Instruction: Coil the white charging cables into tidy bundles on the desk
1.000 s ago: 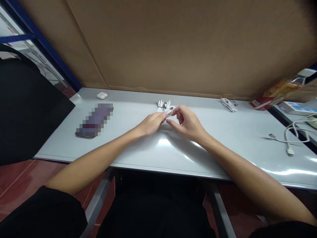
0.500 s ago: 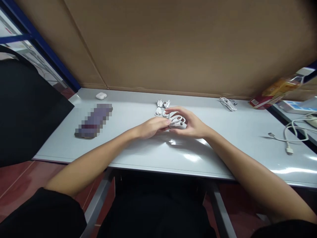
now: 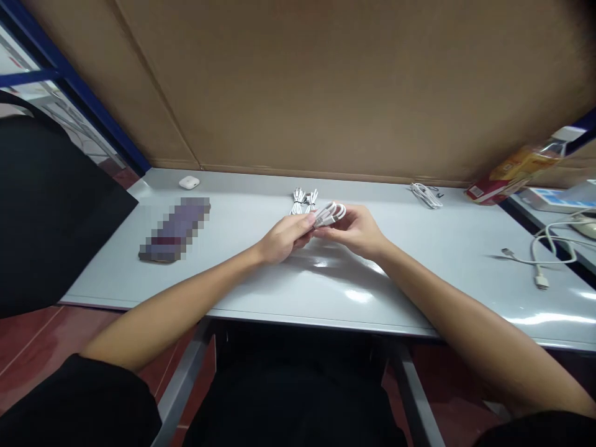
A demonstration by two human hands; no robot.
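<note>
Both hands meet over the middle of the grey table [image 3: 261, 279]. My left hand [image 3: 283, 237] pinches one end of a coiled white cable [image 3: 331, 214]. My right hand [image 3: 356, 231] cups the same coil from below and the right, fingers curled round its loops. The coil is held a little above the tabletop. Just behind the hands lie two bundled white cables [image 3: 303, 200] side by side on the table.
A small white earbud case [image 3: 189, 182] and a blurred dark flat object [image 3: 176, 229] lie at the left. Another white cable bundle [image 3: 426, 194] rests at the back right, a loose cable [image 3: 540, 254] at the far right. A cardboard wall [image 3: 326, 87] backs the table. A black chair [image 3: 46, 205] stands left.
The coiled cable has been lifted off the table beside the two bundles and gathered between both hands, which shifted slightly toward me and then up again.
</note>
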